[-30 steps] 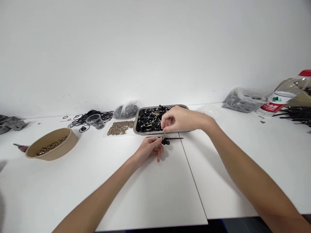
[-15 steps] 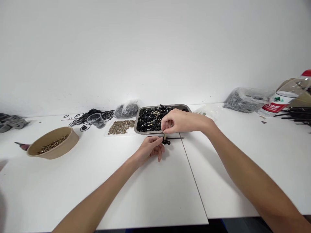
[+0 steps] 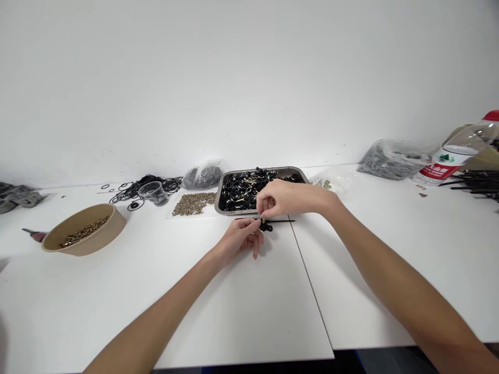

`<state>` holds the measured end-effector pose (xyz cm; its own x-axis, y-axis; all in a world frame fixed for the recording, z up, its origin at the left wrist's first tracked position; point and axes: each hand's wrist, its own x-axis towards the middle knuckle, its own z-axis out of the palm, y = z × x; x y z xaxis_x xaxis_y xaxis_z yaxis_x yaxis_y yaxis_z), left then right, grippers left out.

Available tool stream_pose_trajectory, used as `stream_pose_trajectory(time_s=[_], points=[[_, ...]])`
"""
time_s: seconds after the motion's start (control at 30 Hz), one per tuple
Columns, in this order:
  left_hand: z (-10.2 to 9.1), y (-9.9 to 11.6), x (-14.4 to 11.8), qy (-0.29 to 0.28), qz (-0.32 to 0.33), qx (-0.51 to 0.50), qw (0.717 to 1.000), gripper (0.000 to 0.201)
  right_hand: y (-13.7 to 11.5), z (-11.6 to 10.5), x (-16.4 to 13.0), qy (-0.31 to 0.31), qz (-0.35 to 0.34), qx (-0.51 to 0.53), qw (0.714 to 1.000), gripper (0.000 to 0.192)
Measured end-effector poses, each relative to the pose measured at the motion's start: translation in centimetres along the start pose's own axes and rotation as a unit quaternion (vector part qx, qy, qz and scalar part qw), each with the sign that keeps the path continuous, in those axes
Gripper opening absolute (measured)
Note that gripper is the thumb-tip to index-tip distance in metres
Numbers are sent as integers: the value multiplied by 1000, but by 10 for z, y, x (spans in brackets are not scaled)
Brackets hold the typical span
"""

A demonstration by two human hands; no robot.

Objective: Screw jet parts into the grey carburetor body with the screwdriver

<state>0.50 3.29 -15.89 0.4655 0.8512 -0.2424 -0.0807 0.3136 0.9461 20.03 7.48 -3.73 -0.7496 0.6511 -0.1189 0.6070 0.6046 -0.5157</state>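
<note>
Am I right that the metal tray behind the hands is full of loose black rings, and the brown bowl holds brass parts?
Not quite. In the head view the metal tray holds chunky black parts mixed with brass pieces; the loose black rings lie on the table. The brown bowl does hold brass parts.

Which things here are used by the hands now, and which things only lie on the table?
In use:
- left hand holding the black clip
- right hand pressing a brass pin into it
- steel tray of like parts

Lying about:
- paper bowl
- rubber rings
- plastic cup
- bottle
</note>
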Motion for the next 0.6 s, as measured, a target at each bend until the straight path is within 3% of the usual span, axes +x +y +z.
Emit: stream_pose_trajectory(time_s=[0.6], points=[[0, 0, 1, -12, 13, -1, 1000, 40, -2, 9, 6, -40, 8, -38, 998, 12]])
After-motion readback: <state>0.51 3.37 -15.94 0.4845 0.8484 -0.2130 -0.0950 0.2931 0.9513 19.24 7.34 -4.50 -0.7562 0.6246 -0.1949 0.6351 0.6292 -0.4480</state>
